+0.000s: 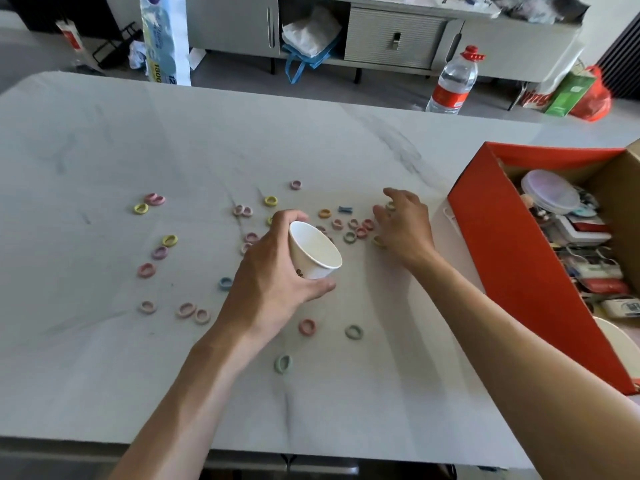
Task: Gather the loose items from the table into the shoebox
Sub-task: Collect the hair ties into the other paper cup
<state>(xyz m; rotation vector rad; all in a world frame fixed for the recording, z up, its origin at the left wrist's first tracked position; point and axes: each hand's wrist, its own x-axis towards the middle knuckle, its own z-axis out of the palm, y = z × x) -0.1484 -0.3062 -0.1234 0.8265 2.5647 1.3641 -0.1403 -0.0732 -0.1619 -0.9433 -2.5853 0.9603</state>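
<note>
Nearest on the bench [104, 150], the left hand [273, 282] clasps a tilted paper cup [313, 252], beyond it the right hand [403, 225] spreads unclenched over hair ties [360, 232] left of the shoebox [512, 258]; a hasty sweep could scatter ties away from the cup.

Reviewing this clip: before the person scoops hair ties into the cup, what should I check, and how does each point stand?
1. Paper cup held firmly in the left hand: ok.
2. Cup mouth tipped toward the right hand: ok.
3. Cup has room inside: ok, looks empty.
4. Right hand over the cluster of hair ties: ok; what its fingers hold, cannot tell.
5. Shoebox open and beside the right arm: ok.
6. All ties gathered: not ok, many scattered across the table.
</note>
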